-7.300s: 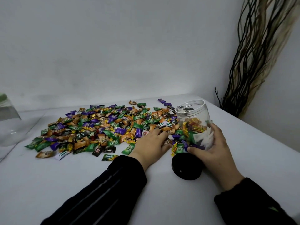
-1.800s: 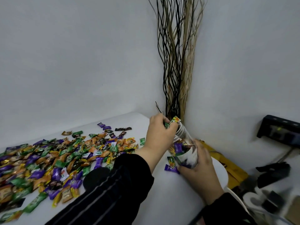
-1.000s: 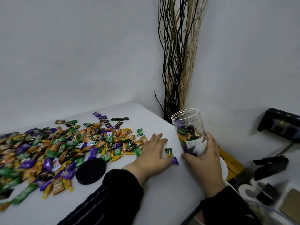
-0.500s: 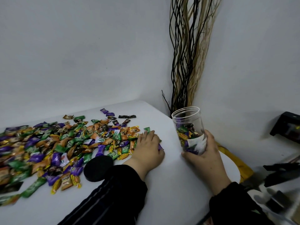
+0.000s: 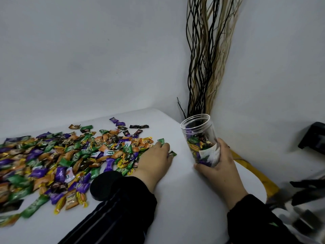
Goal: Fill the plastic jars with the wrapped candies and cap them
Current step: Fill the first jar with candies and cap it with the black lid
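Clear plastic jar point(image 5: 200, 140), uncapped and roughly half full of wrapped candies, is held just above the white worktop point(image 5: 184, 191) near its right edge; right hand point(image 5: 218, 161) fingers wrapped round its lower half. Since 1.8 s ago the left hand point(image 5: 154, 161) has left the jar mouth and gone back to the multicoloured candy pile point(image 5: 70, 155), fingers flat on the pile's right edge, nothing gripped yet. Reads as another scoop coming. Round black lid point(image 5: 103, 185) lies by the left sleeve; capping not due yet.

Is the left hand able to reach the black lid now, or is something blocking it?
Probably yes. The black lid lies on the table just beside the left forearm, nearer than the left hand, which rests on the candies. Nothing covers the lid; the hand only needs to draw back.
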Action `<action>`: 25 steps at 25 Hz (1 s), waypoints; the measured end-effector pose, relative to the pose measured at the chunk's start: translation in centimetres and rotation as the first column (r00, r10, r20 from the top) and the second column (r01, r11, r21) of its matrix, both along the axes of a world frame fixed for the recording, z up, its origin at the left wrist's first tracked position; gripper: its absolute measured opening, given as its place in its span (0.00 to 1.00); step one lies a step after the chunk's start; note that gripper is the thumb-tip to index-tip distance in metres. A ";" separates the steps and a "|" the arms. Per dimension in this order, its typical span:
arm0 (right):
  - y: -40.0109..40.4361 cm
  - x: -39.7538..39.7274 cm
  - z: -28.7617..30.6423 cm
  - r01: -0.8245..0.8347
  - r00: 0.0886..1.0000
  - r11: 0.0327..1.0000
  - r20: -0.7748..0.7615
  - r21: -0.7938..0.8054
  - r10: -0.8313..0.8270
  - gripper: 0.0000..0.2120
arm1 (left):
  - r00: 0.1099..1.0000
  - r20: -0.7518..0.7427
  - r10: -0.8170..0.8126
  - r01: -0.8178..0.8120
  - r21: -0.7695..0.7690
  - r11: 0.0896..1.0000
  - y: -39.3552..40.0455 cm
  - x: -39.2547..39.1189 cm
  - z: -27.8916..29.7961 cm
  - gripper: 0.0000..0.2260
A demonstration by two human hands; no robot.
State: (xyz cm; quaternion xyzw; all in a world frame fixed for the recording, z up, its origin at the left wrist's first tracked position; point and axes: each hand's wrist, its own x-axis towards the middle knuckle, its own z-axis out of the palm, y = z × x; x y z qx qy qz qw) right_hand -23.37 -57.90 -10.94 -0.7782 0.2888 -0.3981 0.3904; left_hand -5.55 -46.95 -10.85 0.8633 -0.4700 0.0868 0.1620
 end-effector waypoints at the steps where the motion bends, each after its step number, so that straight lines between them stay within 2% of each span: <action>1: 0.0 0.0 -0.1 -0.001 1.000 1.000 -0.015 -0.012 0.000 0.44 | 1.000 0.005 0.021 -0.021 -0.016 1.000 0.1 0.1 0.1 0.15; 6: 0.3 0.1 -0.3 -0.009 0.997 0.999 -0.081 -0.050 0.005 0.46 | 0.989 -0.042 0.142 -0.148 -0.195 0.970 1.1 0.8 1.0 0.10; 8: 0.3 0.3 -0.4 -0.008 0.996 0.998 -0.090 -0.070 0.002 0.46 | 0.974 -0.163 0.160 -0.207 -0.329 0.921 1.9 1.1 1.6 0.08; 9: 0.3 0.3 -0.4 -0.006 0.995 0.997 -0.097 -0.082 -0.002 0.46 | 0.952 -0.270 0.143 -0.253 -0.435 0.864 2.3 1.1 2.1 0.07; 11: 0.4 0.4 -0.5 -0.018 0.993 0.992 -0.115 -0.123 0.004 0.46 | 0.876 -0.480 0.038 -0.375 -0.632 0.678 2.6 1.2 3.5 0.06; 12: 0.5 0.4 -0.5 -0.028 0.992 0.989 -0.127 -0.148 0.009 0.46 | 0.841 -0.540 -0.035 -0.423 -0.696 0.580 2.5 1.2 4.5 0.06; 14: 0.8 0.7 -0.5 -0.048 0.988 0.980 -0.154 -0.193 0.019 0.46 | 0.787 -0.587 -0.189 -0.481 -0.776 0.409 2.4 0.7 6.7 0.05; 16: 1.1 1.1 -0.3 -0.077 0.982 0.968 -0.184 -0.240 0.032 0.46 | 0.767 -0.563 -0.309 -0.484 -0.823 0.298 2.4 -0.2 8.4 0.05; 17: 1.2 1.3 -0.3 -0.094 0.979 0.960 -0.197 -0.265 0.041 0.46 | 0.774 -0.538 -0.334 -0.458 -0.840 0.292 2.4 -0.7 8.9 0.05; 18: 1.3 1.4 -0.2 -0.111 0.977 0.952 -0.208 -0.283 0.052 0.46 | 0.787 -0.517 -0.336 -0.418 -0.848 0.325 2.3 -1.1 9.1 0.05; 22: 1.4 1.6 -0.4 -0.124 0.979 0.940 -0.192 -0.319 0.063 0.45 | 0.850 -0.444 -0.285 -0.214 -0.784 0.583 1.9 -2.5 8.2 0.10; 25: 1.5 1.6 -0.5 -0.112 0.984 0.939 -0.168 -0.326 0.060 0.44 | 0.872 -0.367 -0.325 -0.095 -0.777 0.622 2.0 -3.6 8.1 0.20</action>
